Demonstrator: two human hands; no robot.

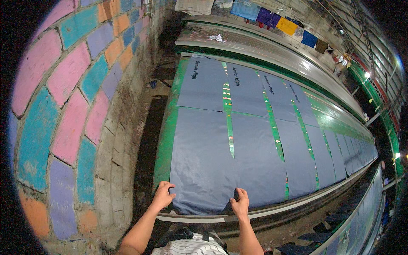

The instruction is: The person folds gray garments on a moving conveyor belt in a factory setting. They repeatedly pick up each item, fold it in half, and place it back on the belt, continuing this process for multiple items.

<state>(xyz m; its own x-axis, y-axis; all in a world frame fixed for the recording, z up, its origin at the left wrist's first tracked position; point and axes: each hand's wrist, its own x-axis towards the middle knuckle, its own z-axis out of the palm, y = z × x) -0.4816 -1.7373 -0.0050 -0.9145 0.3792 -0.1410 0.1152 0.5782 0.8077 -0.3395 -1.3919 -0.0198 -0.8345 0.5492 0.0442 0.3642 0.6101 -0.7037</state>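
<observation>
A blue-grey fabric panel (200,153) lies at the near left end of a long green printing table (164,156). My left hand (164,194) pinches the panel's left edge close to its near corner. On the other side, my right hand (239,202) grips a gathered dark bit of the same panel's right edge. Between my hands the cloth sags and wrinkles slightly near the table's front rail (197,218). Beyond it lies a smaller panel (202,87) with dark printed lettering. More such panels (255,134) run in rows to the right, with green strips of table between them.
A painted block wall (70,127) rises on the left, across a dark gap. Behind stands another long table (255,47) with a white crumpled cloth (216,38) on it. Coloured cloths (267,17) hang at the back. Another cloth-covered table (353,223) is at the lower right.
</observation>
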